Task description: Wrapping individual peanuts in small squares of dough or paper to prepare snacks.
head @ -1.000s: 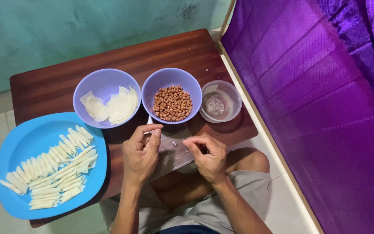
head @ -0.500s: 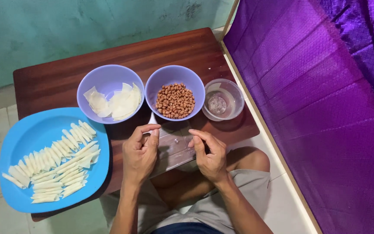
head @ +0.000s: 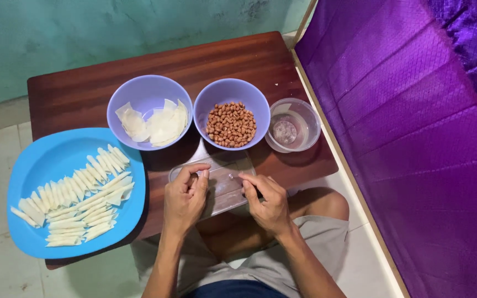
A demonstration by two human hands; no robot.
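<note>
Both hands rest on a clear plastic board [head: 219, 185] at the lower middle of the frame, on the table [head: 84, 91]. The left hand [head: 186, 196] and the right hand [head: 266, 200] have fingers pinched narrow on something small — what it is, I cannot tell. The bowl of peanuts [head: 231, 124] lies straight above, about equally near to both hands; the bowl of white wrappers [head: 150, 122] lies up-left, nearer the left hand.

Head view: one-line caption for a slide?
Left hand and right hand work over a clear board below bowls of wrappers and peanuts.
</note>
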